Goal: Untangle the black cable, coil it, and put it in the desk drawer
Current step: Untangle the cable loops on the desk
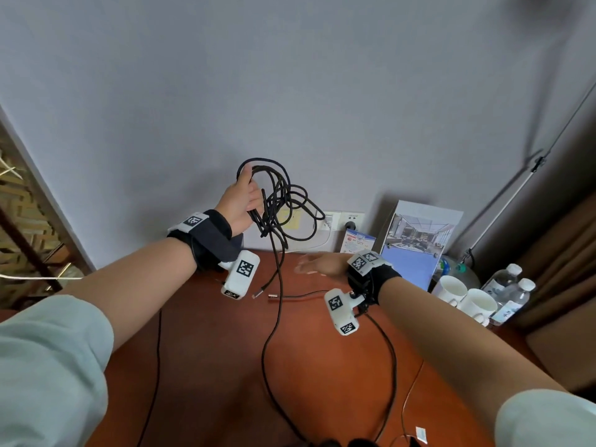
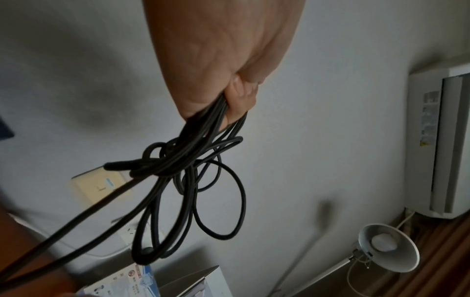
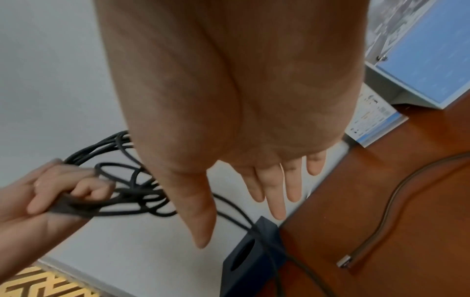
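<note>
My left hand (image 1: 245,201) is raised above the desk and grips a tangled bundle of black cable (image 1: 283,201). Loops spill to the right of the fist, and a knot sits just below it. One long strand hangs down to the brown desk (image 1: 209,350) and runs toward me. The left wrist view shows the fingers (image 2: 236,100) curled round the cable (image 2: 188,160). My right hand (image 1: 306,266) hovers low over the desk, to the right of the hanging strand. Its fingers (image 3: 274,193) are straight and hold nothing. No drawer is in view.
At the back right stand two white mugs (image 1: 451,290), water bottles (image 1: 509,285), a blue booklet stand (image 1: 416,246) and a small card (image 1: 358,241). A thin cable with a metal plug (image 1: 296,296) lies on the desk. Wall sockets (image 1: 351,221) sit behind.
</note>
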A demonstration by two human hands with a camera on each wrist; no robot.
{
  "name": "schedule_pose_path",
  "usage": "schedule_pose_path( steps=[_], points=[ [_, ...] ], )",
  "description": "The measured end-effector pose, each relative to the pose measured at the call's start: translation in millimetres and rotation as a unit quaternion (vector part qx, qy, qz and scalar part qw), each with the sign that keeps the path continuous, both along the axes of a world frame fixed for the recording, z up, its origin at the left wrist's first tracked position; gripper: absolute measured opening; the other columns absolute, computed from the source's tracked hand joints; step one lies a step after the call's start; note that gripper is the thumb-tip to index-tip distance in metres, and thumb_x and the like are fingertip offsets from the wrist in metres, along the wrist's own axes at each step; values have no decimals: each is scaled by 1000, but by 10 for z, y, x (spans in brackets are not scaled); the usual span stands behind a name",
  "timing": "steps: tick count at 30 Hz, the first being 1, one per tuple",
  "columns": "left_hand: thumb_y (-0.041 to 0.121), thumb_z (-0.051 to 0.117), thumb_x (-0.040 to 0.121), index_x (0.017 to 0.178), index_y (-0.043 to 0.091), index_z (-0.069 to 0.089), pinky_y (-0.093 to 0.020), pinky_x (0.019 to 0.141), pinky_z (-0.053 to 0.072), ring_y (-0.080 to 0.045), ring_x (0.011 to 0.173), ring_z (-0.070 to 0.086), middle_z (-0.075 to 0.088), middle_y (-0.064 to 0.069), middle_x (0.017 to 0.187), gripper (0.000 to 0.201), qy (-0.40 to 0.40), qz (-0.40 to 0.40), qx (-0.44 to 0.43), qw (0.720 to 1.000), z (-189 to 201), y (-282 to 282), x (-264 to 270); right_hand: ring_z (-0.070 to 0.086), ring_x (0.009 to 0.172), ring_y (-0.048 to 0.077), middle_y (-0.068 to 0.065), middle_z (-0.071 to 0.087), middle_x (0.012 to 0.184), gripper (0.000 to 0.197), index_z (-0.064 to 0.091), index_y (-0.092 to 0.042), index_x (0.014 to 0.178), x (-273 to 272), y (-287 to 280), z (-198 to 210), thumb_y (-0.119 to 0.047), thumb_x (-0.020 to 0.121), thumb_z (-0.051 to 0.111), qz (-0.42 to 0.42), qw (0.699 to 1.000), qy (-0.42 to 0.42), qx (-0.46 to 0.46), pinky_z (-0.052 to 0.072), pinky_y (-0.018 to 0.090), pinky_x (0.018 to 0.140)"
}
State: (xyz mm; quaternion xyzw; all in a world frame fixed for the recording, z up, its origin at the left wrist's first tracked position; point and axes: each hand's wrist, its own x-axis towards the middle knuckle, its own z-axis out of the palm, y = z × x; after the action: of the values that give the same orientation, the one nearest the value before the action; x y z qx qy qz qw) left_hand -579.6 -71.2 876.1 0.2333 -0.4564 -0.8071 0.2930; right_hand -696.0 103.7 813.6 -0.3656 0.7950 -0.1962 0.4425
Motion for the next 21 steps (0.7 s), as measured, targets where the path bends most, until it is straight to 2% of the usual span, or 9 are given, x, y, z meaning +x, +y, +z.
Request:
schedule_pose_path(
  steps=[2, 4, 6, 7, 9, 11, 13, 16, 21],
  points=[
    [54, 40, 96, 55, 22, 26, -25, 51, 14, -8, 36, 18, 19, 7, 46, 54, 20, -7, 26, 999, 32, 19, -23, 36, 135, 16, 1, 44, 145, 69, 40, -18, 144, 95, -84, -29, -43, 85, 66, 0, 1000, -14, -4, 20, 40, 117],
    [51, 37, 98, 59, 22, 24, -24, 51, 16, -8, 38, 18, 18, 7, 48, 51, 34, -12, 42, 998, 45, 27, -39, 38, 133, 15, 4, 43, 146, 72, 38, -14, 144, 129, -129, -52, -39, 84, 69, -9, 999, -42, -14, 19, 37, 116],
    [48, 36, 100, 61, 23, 25, -22, 49, 18, -7, 38, 19, 18, 7, 50, 48, 48, -10, 59, 997, 59, 30, -51, 42, 126, 11, 4, 49, 142, 58, 43, -8, 139, 152, -156, -63, -31, 90, 64, -3, 997, -78, -18, 20, 27, 111],
    [47, 35, 100, 61, 23, 26, -21, 47, 19, -7, 38, 20, 20, 8, 50, 47, 56, -7, 70, 996, 64, 29, -62, 45, 124, 11, 3, 55, 137, 50, 49, -11, 134, 141, -160, -85, -33, 90, 62, 4, 996, -89, -17, 19, 29, 111],
    [46, 36, 101, 61, 21, 29, -20, 46, 20, -7, 37, 22, 24, 8, 48, 47, 64, 3, 92, 994, 56, 14, -90, 51, 125, 15, -3, 65, 124, 37, 60, -19, 120, 152, -147, -90, -40, 90, 58, 17, 994, -108, -8, 16, 42, 113],
    [46, 36, 101, 62, 21, 31, -20, 48, 22, -7, 36, 24, 27, 8, 47, 47, 61, 19, 110, 992, 28, -7, -114, 57, 121, 17, -2, 68, 117, 29, 59, -17, 117, 128, -152, -92, -35, 94, 53, -4, 993, -114, -31, 26, 41, 103],
    [46, 36, 100, 62, 20, 32, -19, 49, 23, -8, 36, 25, 28, 8, 47, 46, 62, 34, 133, 989, -4, -34, -136, 57, 122, 21, 4, 64, 122, 36, 52, -13, 126, 188, -160, -39, -30, 94, 56, -19, 992, -112, -55, 34, 34, 94],
    [43, 38, 101, 62, 19, 33, -17, 42, 26, -8, 34, 27, 30, 7, 46, 46, 73, 61, 173, 980, -15, -29, -181, 51, 126, 18, 5, 55, 136, 55, 42, -14, 140, 266, -246, -22, -29, 92, 61, -17, 992, -96, -74, 36, 32, 102],
    [31, 37, 103, 63, 16, 32, -16, 39, 27, -8, 36, 30, 31, 5, 54, 43, 86, 112, 200, 970, 57, 63, -245, 46, 130, 20, 4, 49, 142, 60, 37, -19, 143, 352, -367, -60, -33, 90, 62, -29, 988, -96, -115, 35, 38, 109]
  ],
)
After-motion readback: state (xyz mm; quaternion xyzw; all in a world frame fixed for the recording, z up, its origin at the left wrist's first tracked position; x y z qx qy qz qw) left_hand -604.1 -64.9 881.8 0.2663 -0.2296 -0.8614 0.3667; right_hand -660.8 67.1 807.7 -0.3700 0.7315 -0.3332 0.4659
